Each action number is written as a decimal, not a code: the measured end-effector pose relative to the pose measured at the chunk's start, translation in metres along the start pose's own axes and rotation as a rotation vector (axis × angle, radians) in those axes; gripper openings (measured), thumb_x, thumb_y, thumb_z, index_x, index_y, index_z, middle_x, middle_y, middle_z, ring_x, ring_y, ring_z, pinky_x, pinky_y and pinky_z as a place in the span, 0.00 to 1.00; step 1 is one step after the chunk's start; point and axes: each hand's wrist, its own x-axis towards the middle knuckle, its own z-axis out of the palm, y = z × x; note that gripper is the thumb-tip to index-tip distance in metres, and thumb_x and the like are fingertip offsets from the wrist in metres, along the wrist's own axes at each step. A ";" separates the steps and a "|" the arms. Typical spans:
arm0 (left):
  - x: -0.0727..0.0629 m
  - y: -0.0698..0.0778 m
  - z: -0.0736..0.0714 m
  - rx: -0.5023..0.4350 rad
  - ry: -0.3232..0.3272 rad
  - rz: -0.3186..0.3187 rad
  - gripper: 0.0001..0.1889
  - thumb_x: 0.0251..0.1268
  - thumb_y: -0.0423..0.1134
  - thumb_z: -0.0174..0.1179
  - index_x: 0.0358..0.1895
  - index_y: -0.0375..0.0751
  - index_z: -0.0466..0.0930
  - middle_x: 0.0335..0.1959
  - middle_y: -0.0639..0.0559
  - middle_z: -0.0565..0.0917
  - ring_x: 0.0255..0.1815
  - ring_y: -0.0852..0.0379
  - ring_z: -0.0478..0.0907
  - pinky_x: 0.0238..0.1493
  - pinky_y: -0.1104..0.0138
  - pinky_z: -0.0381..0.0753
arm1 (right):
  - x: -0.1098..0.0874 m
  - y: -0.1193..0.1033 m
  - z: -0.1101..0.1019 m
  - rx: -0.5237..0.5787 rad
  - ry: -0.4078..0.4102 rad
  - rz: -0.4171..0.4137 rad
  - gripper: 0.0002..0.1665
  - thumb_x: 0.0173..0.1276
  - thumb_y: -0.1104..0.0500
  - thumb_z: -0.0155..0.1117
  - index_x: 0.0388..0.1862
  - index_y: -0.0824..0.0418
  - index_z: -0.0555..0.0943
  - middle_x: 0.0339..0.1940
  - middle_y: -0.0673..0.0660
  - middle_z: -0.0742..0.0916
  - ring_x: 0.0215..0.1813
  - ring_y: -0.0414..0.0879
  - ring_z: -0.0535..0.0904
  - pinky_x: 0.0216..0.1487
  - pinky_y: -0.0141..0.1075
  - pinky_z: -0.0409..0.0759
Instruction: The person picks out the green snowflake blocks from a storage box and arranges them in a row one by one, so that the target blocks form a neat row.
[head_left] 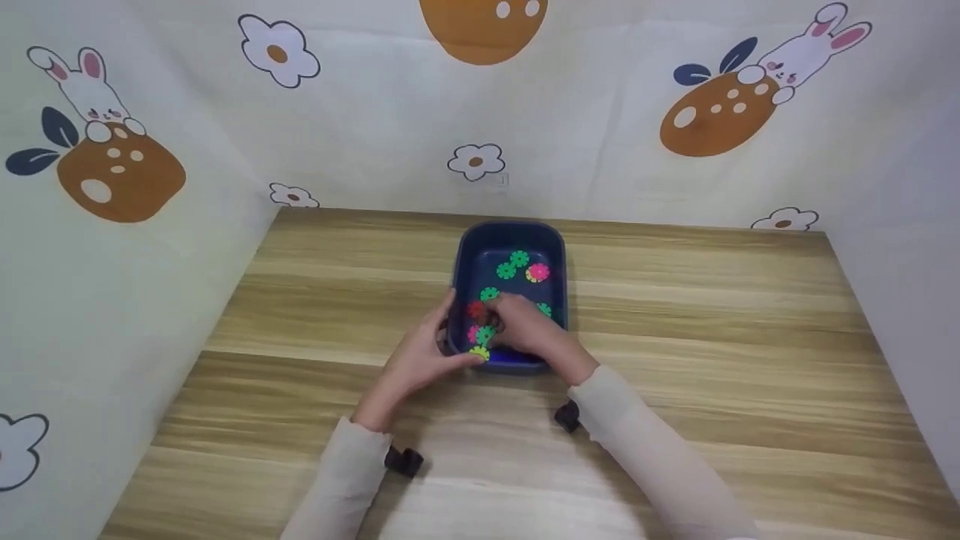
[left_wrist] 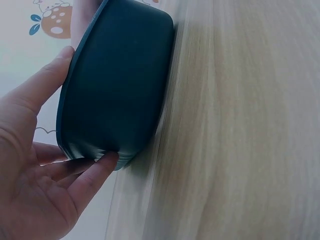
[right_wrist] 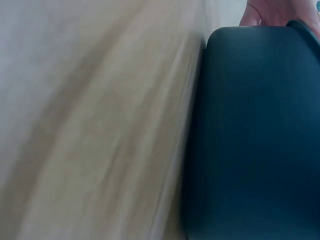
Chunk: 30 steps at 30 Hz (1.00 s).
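Observation:
A dark blue plastic tub stands on the table with several toothed, snowflake-like plastic discs inside. My left hand grips its near left corner. In the left wrist view the thumb lies at the rim and the other fingers reach against the outer wall. My right hand is down inside the tub, its fingers bent beside a red disc; I cannot tell whether they pinch it. Close by are a green disc, a pink disc and, next to the left thumb, a yellow disc.
Green discs and a pink disc over a yellow one lie toward the tub's far end. The wood-grain table extends to both sides. A printed cloth hangs behind. Black wrist mounts stick out from the sleeves.

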 end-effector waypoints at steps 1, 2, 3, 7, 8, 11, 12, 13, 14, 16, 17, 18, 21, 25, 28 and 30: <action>0.000 0.000 0.000 0.002 0.000 0.004 0.57 0.51 0.49 0.77 0.81 0.45 0.49 0.80 0.40 0.57 0.78 0.41 0.61 0.77 0.49 0.64 | 0.000 0.000 0.000 0.005 0.006 0.001 0.14 0.57 0.66 0.76 0.43 0.61 0.84 0.40 0.57 0.86 0.41 0.47 0.79 0.46 0.41 0.84; 0.000 0.000 0.000 0.004 0.000 0.006 0.57 0.51 0.50 0.77 0.81 0.45 0.49 0.80 0.39 0.57 0.78 0.41 0.61 0.77 0.49 0.64 | 0.000 0.000 0.000 0.013 0.015 0.000 0.13 0.57 0.66 0.76 0.41 0.61 0.84 0.39 0.57 0.86 0.40 0.46 0.79 0.45 0.41 0.84; 0.000 0.000 0.000 0.008 0.000 0.000 0.57 0.51 0.51 0.77 0.81 0.46 0.49 0.80 0.40 0.58 0.78 0.41 0.60 0.77 0.49 0.63 | 0.000 0.000 0.000 0.026 0.022 -0.001 0.12 0.57 0.67 0.75 0.40 0.61 0.84 0.38 0.56 0.86 0.38 0.46 0.79 0.44 0.40 0.84; 0.000 -0.001 -0.001 0.001 -0.003 -0.013 0.57 0.50 0.51 0.77 0.81 0.47 0.49 0.80 0.41 0.58 0.78 0.42 0.61 0.76 0.49 0.64 | 0.000 0.001 -0.001 0.061 0.030 -0.030 0.07 0.60 0.67 0.72 0.37 0.59 0.85 0.34 0.54 0.87 0.34 0.43 0.78 0.40 0.37 0.82; 0.000 -0.001 -0.001 0.002 -0.002 -0.019 0.57 0.50 0.51 0.77 0.81 0.48 0.49 0.80 0.41 0.58 0.78 0.42 0.61 0.76 0.49 0.64 | 0.000 0.001 -0.001 0.062 0.027 -0.039 0.06 0.61 0.67 0.71 0.37 0.59 0.85 0.33 0.54 0.87 0.34 0.43 0.78 0.39 0.36 0.81; -0.001 -0.001 -0.001 0.003 -0.003 -0.025 0.57 0.50 0.52 0.77 0.81 0.49 0.49 0.80 0.42 0.58 0.78 0.42 0.61 0.76 0.48 0.64 | 0.000 0.001 -0.001 0.064 0.029 -0.059 0.07 0.64 0.65 0.69 0.40 0.58 0.86 0.35 0.53 0.88 0.35 0.42 0.78 0.42 0.36 0.81; -0.001 -0.002 -0.001 0.007 -0.003 -0.025 0.57 0.50 0.52 0.77 0.81 0.49 0.49 0.80 0.42 0.58 0.78 0.42 0.60 0.76 0.48 0.64 | 0.000 0.001 -0.001 0.075 0.035 -0.062 0.07 0.64 0.65 0.68 0.41 0.58 0.86 0.36 0.53 0.88 0.36 0.42 0.79 0.43 0.36 0.82; -0.001 -0.001 -0.001 0.009 -0.004 -0.027 0.57 0.50 0.52 0.77 0.81 0.49 0.49 0.80 0.42 0.58 0.78 0.42 0.60 0.77 0.48 0.63 | 0.000 0.001 -0.001 0.087 0.042 -0.064 0.08 0.65 0.65 0.68 0.42 0.59 0.86 0.37 0.54 0.89 0.36 0.42 0.79 0.44 0.37 0.83; -0.001 -0.001 -0.001 0.012 -0.005 -0.029 0.57 0.50 0.53 0.76 0.81 0.50 0.49 0.80 0.42 0.58 0.78 0.42 0.60 0.76 0.47 0.63 | 0.000 0.001 -0.001 0.102 0.049 -0.063 0.08 0.65 0.65 0.68 0.43 0.60 0.86 0.37 0.54 0.89 0.37 0.43 0.80 0.45 0.38 0.84; -0.001 -0.001 -0.001 0.015 -0.006 -0.031 0.57 0.51 0.52 0.76 0.81 0.50 0.49 0.80 0.42 0.58 0.79 0.41 0.59 0.77 0.47 0.62 | 0.000 0.001 -0.002 0.130 0.061 -0.061 0.09 0.65 0.65 0.69 0.44 0.61 0.85 0.38 0.55 0.89 0.38 0.44 0.82 0.46 0.39 0.85; 0.000 -0.001 -0.001 0.018 -0.006 -0.031 0.57 0.51 0.52 0.76 0.81 0.50 0.48 0.80 0.42 0.57 0.79 0.41 0.59 0.77 0.47 0.62 | 0.000 0.001 -0.003 0.142 0.064 -0.061 0.08 0.65 0.64 0.69 0.44 0.61 0.85 0.38 0.55 0.89 0.38 0.44 0.82 0.46 0.39 0.85; 0.000 -0.001 -0.001 0.020 -0.006 -0.031 0.57 0.51 0.52 0.76 0.81 0.50 0.48 0.80 0.42 0.57 0.79 0.41 0.59 0.77 0.47 0.62 | 0.000 0.001 -0.004 0.151 0.066 -0.063 0.08 0.65 0.64 0.69 0.43 0.61 0.85 0.38 0.55 0.89 0.38 0.43 0.83 0.46 0.39 0.86; 0.000 0.000 -0.001 0.020 -0.006 -0.031 0.57 0.51 0.51 0.76 0.81 0.50 0.48 0.80 0.42 0.57 0.78 0.41 0.60 0.77 0.47 0.62 | 0.000 0.001 -0.005 0.162 0.073 -0.065 0.07 0.65 0.64 0.69 0.42 0.61 0.86 0.38 0.55 0.90 0.39 0.43 0.83 0.47 0.39 0.86; 0.001 0.001 -0.001 0.018 -0.008 -0.026 0.56 0.52 0.50 0.76 0.81 0.50 0.48 0.80 0.42 0.57 0.78 0.41 0.60 0.77 0.47 0.62 | -0.001 0.001 -0.007 0.182 0.101 -0.072 0.08 0.66 0.65 0.68 0.44 0.61 0.87 0.40 0.56 0.91 0.40 0.45 0.84 0.49 0.40 0.86; 0.000 0.000 -0.001 0.015 -0.013 -0.023 0.56 0.52 0.50 0.76 0.81 0.49 0.48 0.80 0.42 0.57 0.78 0.41 0.60 0.77 0.48 0.62 | -0.003 0.000 -0.008 0.189 0.121 -0.084 0.09 0.67 0.65 0.67 0.45 0.60 0.88 0.42 0.56 0.91 0.43 0.46 0.85 0.51 0.41 0.86; -0.001 -0.001 -0.001 0.006 -0.013 -0.019 0.56 0.52 0.50 0.76 0.81 0.48 0.48 0.80 0.41 0.57 0.78 0.41 0.60 0.77 0.48 0.63 | -0.004 -0.002 -0.010 0.202 0.128 -0.092 0.10 0.68 0.65 0.67 0.46 0.60 0.89 0.44 0.56 0.91 0.44 0.46 0.85 0.52 0.41 0.86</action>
